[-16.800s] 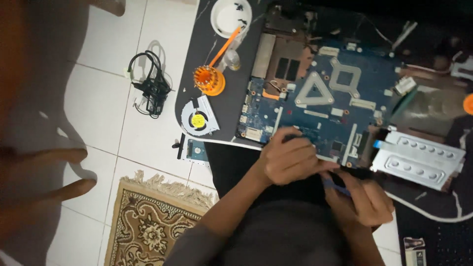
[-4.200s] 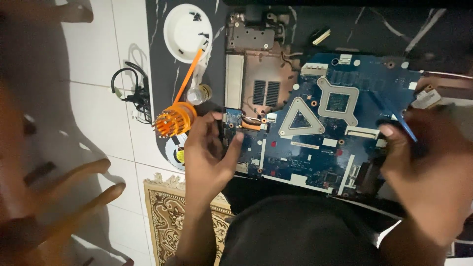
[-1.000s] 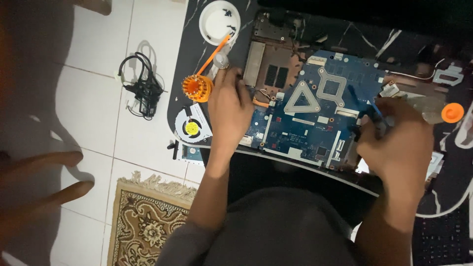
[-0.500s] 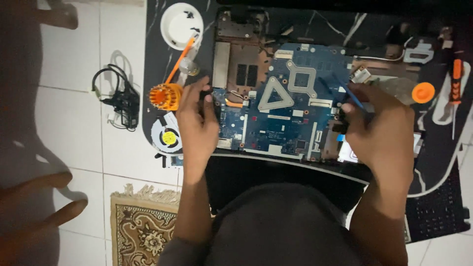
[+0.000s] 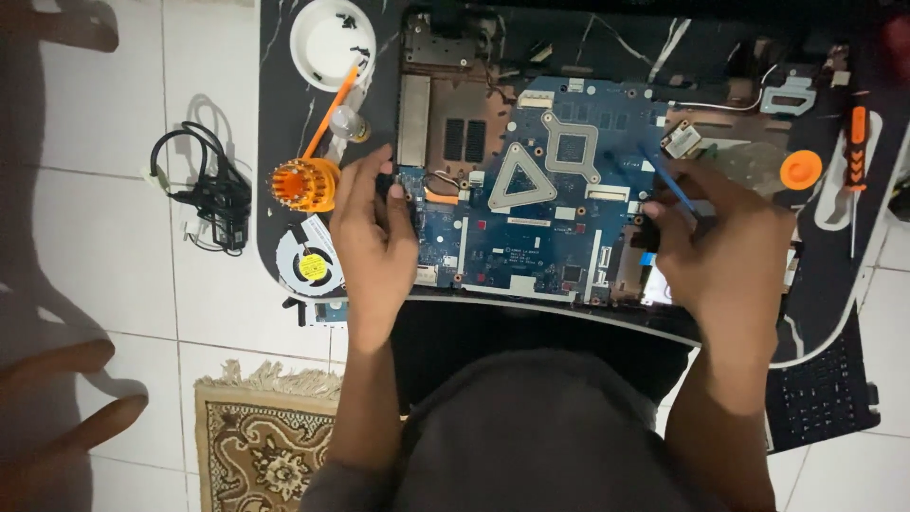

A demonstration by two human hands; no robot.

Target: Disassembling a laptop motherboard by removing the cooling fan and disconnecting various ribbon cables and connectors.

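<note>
A dark marble-patterned desk (image 5: 284,114) with a curved front edge carries an opened laptop chassis (image 5: 455,57) with its blue motherboard (image 5: 540,218). On the desk's left part lie a white round dish (image 5: 327,43), an orange-handled brush (image 5: 305,180) and a cooling fan (image 5: 308,265). At the right lie an orange round cap (image 5: 801,169) and an orange-handled screwdriver (image 5: 856,142). The white tiled floor (image 5: 95,237) holds a black cable bundle (image 5: 216,194) and a patterned rug (image 5: 261,446).

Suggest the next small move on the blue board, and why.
Probably ease the thin blue pry tool under the right edge of the blue laptop circuit board and lift slightly. The right hand holds it at that edge, while the left hand steadies the board's left edge.
</note>
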